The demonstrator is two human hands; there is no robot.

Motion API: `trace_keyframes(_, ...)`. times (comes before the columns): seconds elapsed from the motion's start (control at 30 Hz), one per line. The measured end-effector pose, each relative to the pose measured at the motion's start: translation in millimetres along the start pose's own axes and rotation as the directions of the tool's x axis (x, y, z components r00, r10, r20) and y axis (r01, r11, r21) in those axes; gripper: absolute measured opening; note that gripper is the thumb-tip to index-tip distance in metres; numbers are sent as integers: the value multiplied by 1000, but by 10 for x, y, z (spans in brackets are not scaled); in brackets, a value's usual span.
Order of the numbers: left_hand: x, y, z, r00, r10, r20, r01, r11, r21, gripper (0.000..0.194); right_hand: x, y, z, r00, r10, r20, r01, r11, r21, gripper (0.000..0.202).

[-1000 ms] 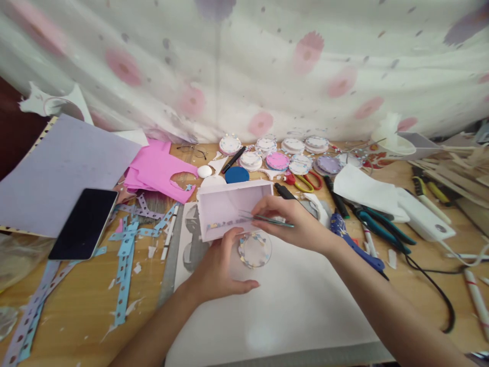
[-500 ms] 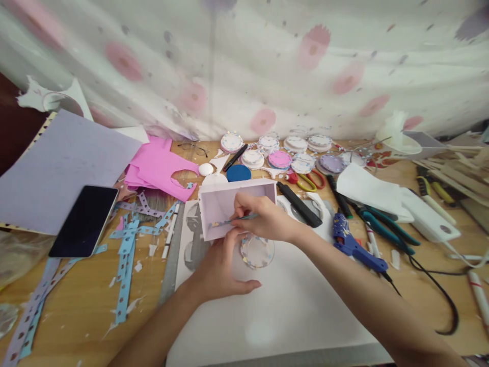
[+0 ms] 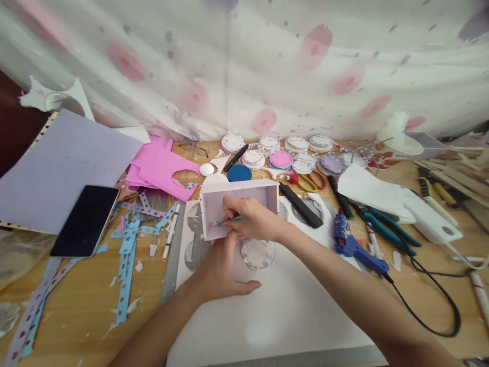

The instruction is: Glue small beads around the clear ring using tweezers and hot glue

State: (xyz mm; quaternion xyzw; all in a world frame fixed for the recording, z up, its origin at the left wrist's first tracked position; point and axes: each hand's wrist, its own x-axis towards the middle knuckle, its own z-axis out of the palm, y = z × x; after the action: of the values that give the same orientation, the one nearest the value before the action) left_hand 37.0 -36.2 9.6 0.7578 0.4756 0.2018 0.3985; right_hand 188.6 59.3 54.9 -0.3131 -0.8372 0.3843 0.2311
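Over the white board sits a small pale lilac box (image 3: 263, 192), its open side tilted toward me. My left hand (image 3: 216, 270) holds it at the lower front edge; the thumb sticks out to the right and some fingers are hidden behind the box. A slender grey-blue tool that looks like tweezers (image 3: 236, 218) is pinched in my right hand (image 3: 254, 216), which reaches inside. Its tip is close to small coloured bits at the box's lower left. Just below the box, a clear round piece with a dotted rim (image 3: 257, 261) lies on the board.
Decorated discs (image 3: 280, 159) line the back by the curtain. To the right lie a blue glue gun (image 3: 357, 244) with its cord, pliers (image 3: 389, 229) and a black marker (image 3: 301, 205). Phone (image 3: 84, 220), pink sheets (image 3: 153, 165) and blue strips (image 3: 124, 270) cover the left side.
My right hand has moved slightly left inside the box, and the tool's tip with it. The left hand and the box hold nearly the same place.
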Motion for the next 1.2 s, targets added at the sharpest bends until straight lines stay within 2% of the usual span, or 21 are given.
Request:
trace_keyframes(0.13,3,-7,-1,1000,8,2,-9,1000,1,89,-23,-29,-21,1000,0,-21,1,1000,26,30)
trace_keyframes(0.4,5,-15,-3,998,56,5,-56,998,-25,96,-309,-160,-224,979,46,-198,-17,989,145,33)
trace_keyframes(0.57,-1,-30,3,998,54,11,-54,998,-24,97,-404,-132,-253,960,88,-266,-44,985,166,35)
trace_keyframes(0.67,2,-26,1,998,61,11,-61,998,-33,96,-399,-82,-226,965,97,-244,-67,990,127,34)
trace_keyframes(0.83,4,-27,7,997,73,-4,-73,996,-45,98,-325,18,-138,987,109,-120,-113,993,-22,29)
trace_keyframes(0.97,3,-37,14,997,72,-11,-72,996,-44,100,-292,45,-99,988,113,-104,-126,983,-136,27)
trace_keyframes(1.07,5,-33,9,997,76,-8,-76,996,-42,98,-322,9,-133,986,109,-130,-117,992,-52,30)
trace_keyframes(1.2,3,-19,1,998,69,-2,-69,997,-46,96,-413,-64,-225,969,102,-226,-88,994,71,34)
